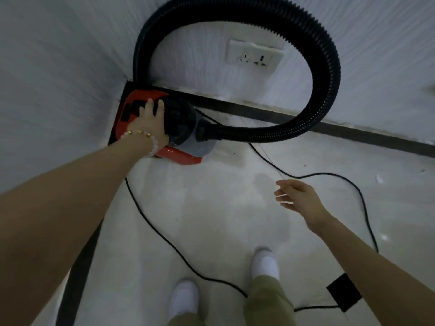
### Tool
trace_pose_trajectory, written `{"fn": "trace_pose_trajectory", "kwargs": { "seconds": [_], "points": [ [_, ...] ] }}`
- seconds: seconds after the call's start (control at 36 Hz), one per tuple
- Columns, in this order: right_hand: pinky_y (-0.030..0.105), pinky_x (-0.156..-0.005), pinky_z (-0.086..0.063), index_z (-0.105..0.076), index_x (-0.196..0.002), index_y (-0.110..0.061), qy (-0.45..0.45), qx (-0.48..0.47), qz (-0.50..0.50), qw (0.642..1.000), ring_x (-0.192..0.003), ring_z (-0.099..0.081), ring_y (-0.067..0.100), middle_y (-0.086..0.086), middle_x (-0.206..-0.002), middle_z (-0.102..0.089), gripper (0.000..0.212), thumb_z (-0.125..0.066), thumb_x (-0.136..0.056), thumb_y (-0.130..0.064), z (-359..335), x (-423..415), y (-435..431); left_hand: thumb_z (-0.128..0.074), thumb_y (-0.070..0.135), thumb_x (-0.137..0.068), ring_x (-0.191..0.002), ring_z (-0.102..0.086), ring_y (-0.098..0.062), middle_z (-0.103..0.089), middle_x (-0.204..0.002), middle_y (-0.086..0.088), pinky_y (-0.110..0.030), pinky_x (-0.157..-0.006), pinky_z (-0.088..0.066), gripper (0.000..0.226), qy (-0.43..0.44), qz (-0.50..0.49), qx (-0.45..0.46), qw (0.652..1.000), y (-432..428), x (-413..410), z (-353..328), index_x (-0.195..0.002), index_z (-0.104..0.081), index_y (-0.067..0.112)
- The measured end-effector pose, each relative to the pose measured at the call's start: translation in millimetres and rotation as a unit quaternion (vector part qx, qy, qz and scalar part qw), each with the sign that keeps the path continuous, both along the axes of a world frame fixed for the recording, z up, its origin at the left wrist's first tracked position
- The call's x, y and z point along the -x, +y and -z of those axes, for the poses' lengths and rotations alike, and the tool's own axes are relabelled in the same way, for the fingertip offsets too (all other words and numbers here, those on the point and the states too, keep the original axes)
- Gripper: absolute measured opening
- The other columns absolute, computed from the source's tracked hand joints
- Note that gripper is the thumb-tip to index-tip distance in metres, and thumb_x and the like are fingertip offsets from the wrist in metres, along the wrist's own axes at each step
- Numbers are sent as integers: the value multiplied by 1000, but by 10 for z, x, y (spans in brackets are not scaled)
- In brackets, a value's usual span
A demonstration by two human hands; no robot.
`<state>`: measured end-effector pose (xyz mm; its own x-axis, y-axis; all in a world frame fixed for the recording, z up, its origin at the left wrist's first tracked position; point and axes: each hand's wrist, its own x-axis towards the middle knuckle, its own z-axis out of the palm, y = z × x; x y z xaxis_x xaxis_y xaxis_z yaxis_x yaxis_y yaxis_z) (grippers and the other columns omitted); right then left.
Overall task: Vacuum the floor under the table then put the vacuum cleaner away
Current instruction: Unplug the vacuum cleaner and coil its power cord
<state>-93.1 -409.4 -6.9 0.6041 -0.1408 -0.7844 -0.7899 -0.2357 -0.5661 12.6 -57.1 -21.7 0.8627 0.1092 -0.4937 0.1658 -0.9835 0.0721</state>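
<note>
2 hands show: the left hand (150, 121) lays its fingers on the black top of the glossy red vacuum cleaner (186, 130) in the wall corner, grip unclear. Its ribbed hose (327, 67) loops beyond them. The right hand (297, 195) has its fingers loosely spread, empty.

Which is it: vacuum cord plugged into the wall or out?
Out. The wall socket shows bare holes, no plug, and the black power cord lies loose on the floor.

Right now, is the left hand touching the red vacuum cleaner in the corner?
Touching. The head view shows the left hand lying on top of the vacuum cleaner, no gap between them; whether it grips the handle is unclear.
</note>
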Motion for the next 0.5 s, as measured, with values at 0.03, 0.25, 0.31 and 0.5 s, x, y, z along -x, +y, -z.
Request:
{"fn": "trace_pose_trajectory", "kwargs": {
  "seconds": [0.03,0.25,0.31,0.5],
  "points": [
    [28,-75,-49,-64,-110,-5,-8,10,-4,1000,-79,-61,22,6,-84,-66,22,-47,-97,-8,39,28,13,-59,26,-89,-145,-4,-37,5,-159,-13,-49,-115,-21,89,6,-2,7,1000,-16,52,-11,-151,4,15],
    [35,-82,-52,-65,-108,-7,-72,23,11,997,-82,-62,23,9,-90,-68,22,-47,-97,-9,364,103,53,-56,30,-89,-144,-15,-33,-13,-157,-17,-49,-116,-15,79,-162,68,-17,984,101,192,204,-151,-10,12],
    [35,-83,-51,-65,-109,-7,-91,22,10,996,-83,-62,23,11,-92,-68,22,-47,-97,-9,537,71,45,-57,32,-88,-143,-18,-34,-14,-156,-20,-51,-116,-16,80,-200,63,-5,978,81,242,332,-151,-11,11],
    [29,-87,-46,-61,-119,-14,-205,69,-64,974,-102,-61,24,6,-106,-68,26,-52,-95,-11,1465,-219,105,-57,30,-90,-144,-13,-37,-19,-155,-18,-51,-115,-21,73,-363,17,68,929,-62,337,704,-148,-20,5]
  ]
}}
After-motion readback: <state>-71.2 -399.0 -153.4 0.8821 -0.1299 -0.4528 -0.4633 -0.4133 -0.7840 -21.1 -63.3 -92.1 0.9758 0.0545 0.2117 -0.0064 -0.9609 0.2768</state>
